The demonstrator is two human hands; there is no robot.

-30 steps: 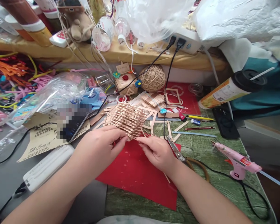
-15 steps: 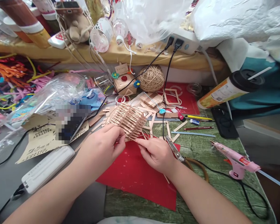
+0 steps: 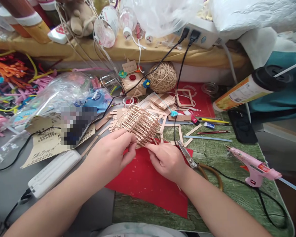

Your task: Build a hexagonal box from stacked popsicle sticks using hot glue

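Observation:
A ridged piece built of many craft sticks [image 3: 141, 123] stands in front of me on the red sheet [image 3: 148, 191], with thin strands of twine at its right side. My left hand [image 3: 115, 148] is closed in a pinch at its near left edge; what lies between the fingertips is hidden. From the right, my right hand [image 3: 169, 161] has its thumb and bent fingers together, the index fingertip at the piece's lower edge. Anything it pinches is too small to make out. Scissors [image 3: 188, 156] with brown handles lie just beside my right hand.
A pink glue gun [image 3: 255, 166] lies at the right, near a phone [image 3: 243, 126] and a tilted cup [image 3: 246, 89]. Behind are loose craft sticks, a twine ball [image 3: 164, 77] and black power cables [image 3: 179, 69]. Sandpaper [image 3: 48, 141] and a white device [image 3: 54, 172] lie left.
My view has shifted slightly, so most things appear a little further right. Both hands stay at the near edge of the craft-stick piece, still pinched, with only small finger movement.

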